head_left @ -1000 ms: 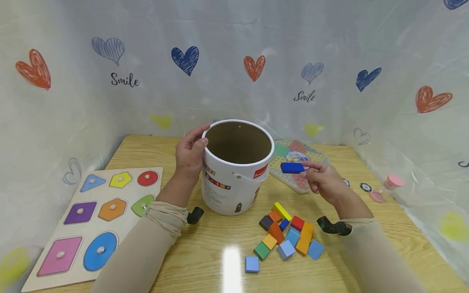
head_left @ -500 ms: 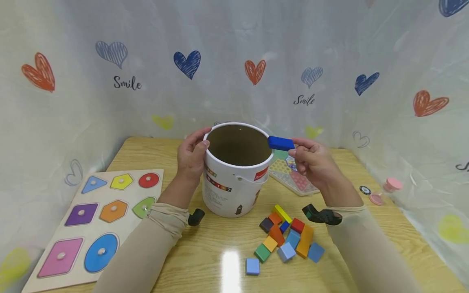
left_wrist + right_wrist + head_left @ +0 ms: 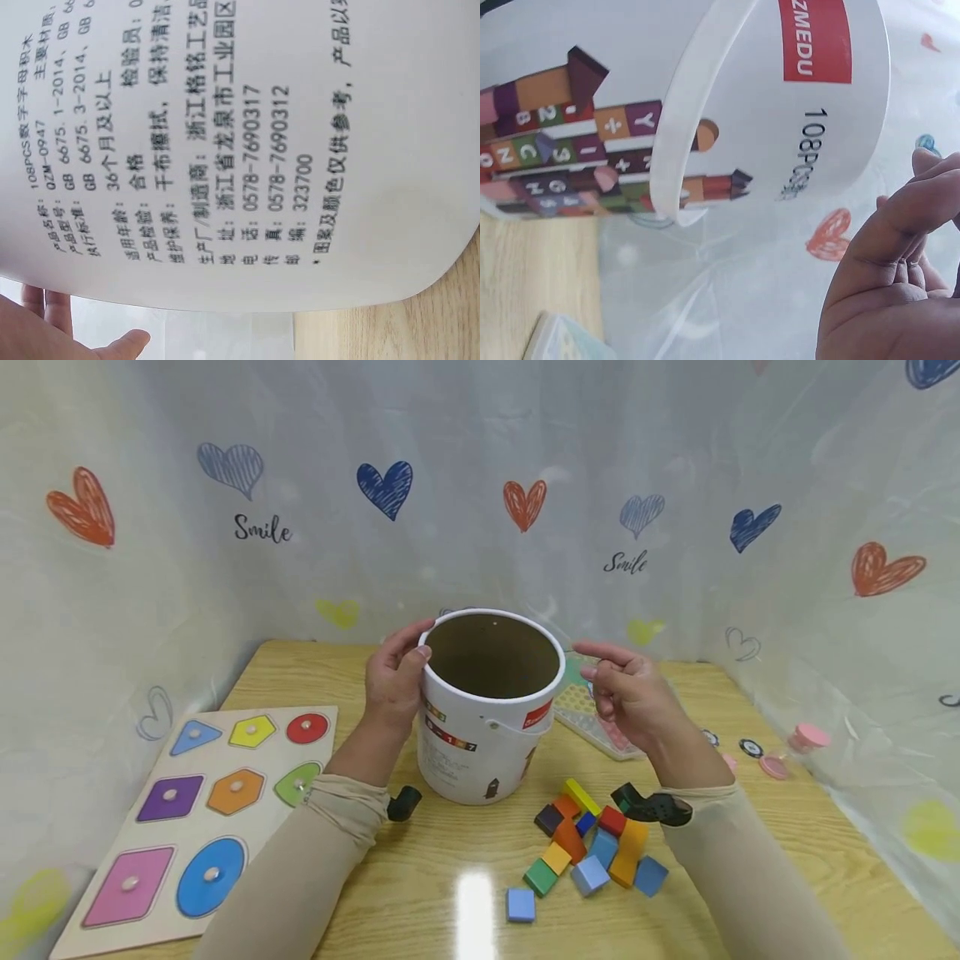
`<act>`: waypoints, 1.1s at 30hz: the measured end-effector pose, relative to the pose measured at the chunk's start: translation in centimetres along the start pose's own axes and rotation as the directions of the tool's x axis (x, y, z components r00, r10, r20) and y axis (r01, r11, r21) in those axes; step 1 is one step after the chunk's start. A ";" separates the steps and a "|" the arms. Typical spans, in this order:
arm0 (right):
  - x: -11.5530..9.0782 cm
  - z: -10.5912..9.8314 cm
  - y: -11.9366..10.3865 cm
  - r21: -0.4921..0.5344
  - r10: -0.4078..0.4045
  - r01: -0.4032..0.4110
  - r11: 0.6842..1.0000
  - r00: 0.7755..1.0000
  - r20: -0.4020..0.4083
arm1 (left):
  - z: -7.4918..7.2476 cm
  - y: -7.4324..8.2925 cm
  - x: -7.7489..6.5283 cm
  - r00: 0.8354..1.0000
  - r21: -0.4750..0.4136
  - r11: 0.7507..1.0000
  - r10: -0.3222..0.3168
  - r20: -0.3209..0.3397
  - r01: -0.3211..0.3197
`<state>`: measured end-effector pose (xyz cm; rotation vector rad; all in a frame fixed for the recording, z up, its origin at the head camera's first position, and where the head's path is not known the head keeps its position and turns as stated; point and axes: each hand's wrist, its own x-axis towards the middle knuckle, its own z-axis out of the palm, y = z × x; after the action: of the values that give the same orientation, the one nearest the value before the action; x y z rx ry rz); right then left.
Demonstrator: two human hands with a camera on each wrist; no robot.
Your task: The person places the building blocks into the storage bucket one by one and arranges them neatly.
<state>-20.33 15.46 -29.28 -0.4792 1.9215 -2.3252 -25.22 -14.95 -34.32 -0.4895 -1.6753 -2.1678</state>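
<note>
A white bucket (image 3: 472,760) with printed labels stands upright on the table. My left hand (image 3: 393,681) holds its rim at the left, thumb against the outside; the other fingertips are partly hidden. To the right of the rim, my right hand (image 3: 630,697) hovers with nothing in it, its index finger extended towards the bucket and the thumb apart below. In the right wrist view, that hand (image 3: 900,262) is clear of the bucket wall. The bucket's floor is out of sight. Several coloured wooden blocks (image 3: 591,876) lie in front of the bucket, below the right forearm.
A knobbed wooden shape puzzle board (image 3: 217,818) lies on the left of the table (image 3: 420,893). Behind the right hand is a flat patterned board (image 3: 581,718). A pink-capped sand timer (image 3: 810,737) and small round tokens (image 3: 751,747) are at the right.
The right hand carried a blue block leftwards and up to the bucket's rim, then let go; the block is now out of sight. The left hand keeps its hold on the rim.
</note>
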 end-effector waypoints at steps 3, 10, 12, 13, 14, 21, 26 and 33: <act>-0.7 -0.9 0.2 -0.027 0.017 -0.018 0.999 1.000 -0.008 | -0.2 0.2 0.0 1.000 0.017 1.000 -0.026 -0.003 0.026; -3.4 -4.7 3.5 -0.193 0.183 -0.165 0.967 0.980 0.081 | -0.4 0.3 0.0 0.999 0.009 0.999 -0.037 0.007 0.037; -4.1 -5.5 5.0 -0.272 0.281 -0.249 0.930 0.956 0.085 | -0.4 0.4 0.0 0.999 0.004 1.000 -0.031 0.007 0.031; -4.4 -5.9 5.7 -0.309 0.332 -0.293 0.905 0.940 0.081 | -0.4 0.4 0.0 0.999 0.002 0.999 -0.033 0.005 0.033; -4.6 -6.2 6.3 -0.338 0.379 -0.331 0.881 0.922 0.082 | -0.4 0.4 0.0 0.999 0.004 0.999 -0.035 0.002 0.035; -5.3 -7.3 9.2 -0.410 0.509 -0.411 0.814 0.845 0.162 | -0.5 0.4 -0.2 0.999 0.003 0.999 -0.033 0.004 0.033; -5.5 -7.2 10.2 -0.458 0.564 -0.442 0.772 0.807 0.173 | -0.4 0.2 -0.2 0.999 -0.005 0.999 -0.036 0.009 0.037; -5.6 -6.8 10.5 -0.505 0.588 -0.433 0.747 0.784 0.198 | 0.0 0.3 -0.1 0.998 0.025 0.998 -0.065 0.018 0.064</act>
<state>-18.40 21.17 -41.60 -0.2937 2.0479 -1.3592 -24.98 -15.02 -34.15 -0.4565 -1.7477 -2.1919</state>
